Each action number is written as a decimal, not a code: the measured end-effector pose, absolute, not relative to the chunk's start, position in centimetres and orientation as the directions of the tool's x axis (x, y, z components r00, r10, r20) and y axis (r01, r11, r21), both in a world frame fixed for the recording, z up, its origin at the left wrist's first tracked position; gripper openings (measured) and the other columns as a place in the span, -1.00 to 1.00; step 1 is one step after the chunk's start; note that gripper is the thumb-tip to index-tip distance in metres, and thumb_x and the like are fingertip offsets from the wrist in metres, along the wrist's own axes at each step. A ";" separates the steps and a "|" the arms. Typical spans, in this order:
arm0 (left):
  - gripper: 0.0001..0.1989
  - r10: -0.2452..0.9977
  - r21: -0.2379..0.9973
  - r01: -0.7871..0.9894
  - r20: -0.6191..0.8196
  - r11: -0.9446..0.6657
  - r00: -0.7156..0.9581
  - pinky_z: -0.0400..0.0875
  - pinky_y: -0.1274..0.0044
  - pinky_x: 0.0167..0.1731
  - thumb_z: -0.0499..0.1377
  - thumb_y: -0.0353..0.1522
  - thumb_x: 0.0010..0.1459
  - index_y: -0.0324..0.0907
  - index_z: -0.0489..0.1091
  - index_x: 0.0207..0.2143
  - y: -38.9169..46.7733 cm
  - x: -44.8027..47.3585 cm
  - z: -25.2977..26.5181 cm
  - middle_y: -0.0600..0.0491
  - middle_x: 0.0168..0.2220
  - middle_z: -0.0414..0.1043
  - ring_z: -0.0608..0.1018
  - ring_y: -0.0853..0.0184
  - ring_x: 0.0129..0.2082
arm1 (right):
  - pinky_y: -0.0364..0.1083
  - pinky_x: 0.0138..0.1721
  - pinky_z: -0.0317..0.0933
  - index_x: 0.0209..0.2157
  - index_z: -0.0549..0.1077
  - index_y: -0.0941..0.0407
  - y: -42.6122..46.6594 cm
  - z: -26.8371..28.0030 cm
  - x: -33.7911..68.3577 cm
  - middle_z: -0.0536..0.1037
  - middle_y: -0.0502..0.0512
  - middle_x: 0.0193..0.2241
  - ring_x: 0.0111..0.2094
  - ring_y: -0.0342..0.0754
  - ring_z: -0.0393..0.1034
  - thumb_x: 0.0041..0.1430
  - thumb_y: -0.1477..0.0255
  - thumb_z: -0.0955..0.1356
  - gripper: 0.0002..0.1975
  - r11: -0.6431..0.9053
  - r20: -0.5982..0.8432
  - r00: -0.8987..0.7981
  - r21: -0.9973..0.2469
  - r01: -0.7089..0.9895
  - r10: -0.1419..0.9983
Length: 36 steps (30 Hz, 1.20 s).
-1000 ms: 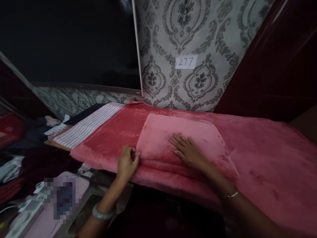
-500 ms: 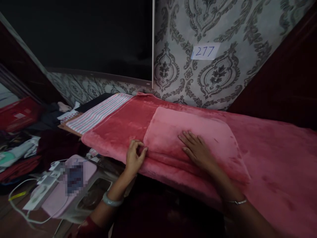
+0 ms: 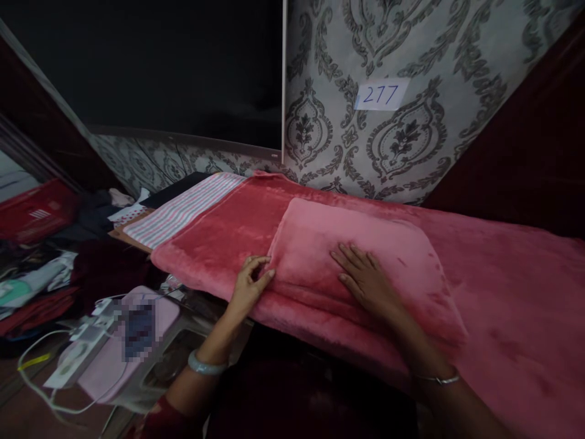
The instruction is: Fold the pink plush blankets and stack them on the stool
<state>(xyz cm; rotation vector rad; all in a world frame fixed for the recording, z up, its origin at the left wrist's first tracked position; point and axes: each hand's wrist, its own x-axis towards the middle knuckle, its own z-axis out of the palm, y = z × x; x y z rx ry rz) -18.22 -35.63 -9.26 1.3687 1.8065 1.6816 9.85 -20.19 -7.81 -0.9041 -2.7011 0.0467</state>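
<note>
A folded piece of pink plush fabric [image 3: 311,228], lighter than what lies under it, rests on a red-pink plush blanket [image 3: 214,228]. My left hand [image 3: 249,283] is at its near left edge, thumb and forefinger curled in and pinching the fabric. Flat on top of the folded piece lies my right hand [image 3: 365,274], fingers slightly spread and holding nothing. Below both hands, the near side of the fabric is bunched into long creases. Whether the folded piece is a garment or a cover, I cannot tell.
A striped cloth [image 3: 187,207] lies at the blanket's left end. Lower left, a power strip [image 3: 77,356] with white cables sits on a pink-lidded box [image 3: 164,311]. Heaped clothes [image 3: 50,274] are further left. A large dark screen [image 3: 183,67] stands behind, beside patterned wallpaper [image 3: 315,131].
My left fingers have shifted slightly up and right along the folded fabric's left edge. My right hand stays flat in nearly the same spot.
</note>
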 end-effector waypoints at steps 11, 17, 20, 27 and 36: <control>-0.76 0.889 0.880 0.457 0.305 -0.127 -0.341 0.23 0.27 0.14 0.36 -0.16 0.00 -0.13 0.51 -0.37 -35.4 -19.2 -8.1 -0.01 -0.16 0.40 0.41 0.18 -0.03 | 0.34 0.36 -0.09 0.40 0.16 -0.09 -20.2 -8.0 9.7 0.04 0.05 0.44 0.45 0.13 -0.12 0.47 0.23 0.11 -0.47 0.792 0.256 -0.750 -0.167 0.588 0.610; -0.68 0.920 0.977 0.196 0.151 -0.083 -0.362 0.29 0.49 -0.23 0.27 -0.10 0.08 -0.14 0.33 -0.45 -35.7 -19.8 -6.2 0.13 -0.42 0.30 0.36 0.34 -0.34 | 0.33 0.36 -0.08 0.41 0.12 -0.10 -20.4 -8.0 9.9 0.05 0.06 0.44 0.45 0.12 -0.12 0.47 0.23 0.11 -0.46 0.795 0.264 -0.750 -0.180 0.580 0.607; -0.63 0.946 0.974 0.227 0.067 0.007 -0.316 0.22 0.53 -0.32 0.31 -0.07 0.02 -0.15 0.30 -0.49 -36.0 -20.3 -5.8 0.17 -0.49 0.23 0.29 0.38 -0.42 | 0.33 0.36 -0.09 0.41 0.12 -0.09 -20.5 -7.8 9.9 0.04 0.05 0.44 0.45 0.12 -0.13 0.47 0.23 0.11 -0.46 0.789 0.244 -0.751 -0.195 0.582 0.614; -0.60 0.967 0.950 0.305 0.007 0.074 -0.255 0.22 0.55 -0.40 0.30 -0.03 -0.01 -0.15 0.30 -0.49 -35.7 -21.1 -5.1 0.17 -0.52 0.24 0.30 0.40 -0.46 | 0.33 0.38 -0.12 0.41 0.13 -0.08 -20.7 -7.6 9.4 0.07 0.03 0.43 0.46 0.09 -0.14 0.46 0.25 0.13 -0.46 0.790 0.238 -0.753 -0.216 0.574 0.613; -0.52 0.913 0.570 0.781 0.407 -0.253 -0.002 0.17 0.20 0.32 -0.03 -0.19 0.35 -0.13 0.32 0.24 -32.1 -15.4 -0.7 -0.12 0.30 0.31 0.32 0.15 0.32 | 0.25 0.34 0.07 0.27 0.39 0.00 -18.2 -5.0 11.5 0.37 0.17 0.29 0.33 0.12 0.21 0.43 0.20 0.16 -0.51 0.791 0.457 -0.652 -0.442 0.423 0.605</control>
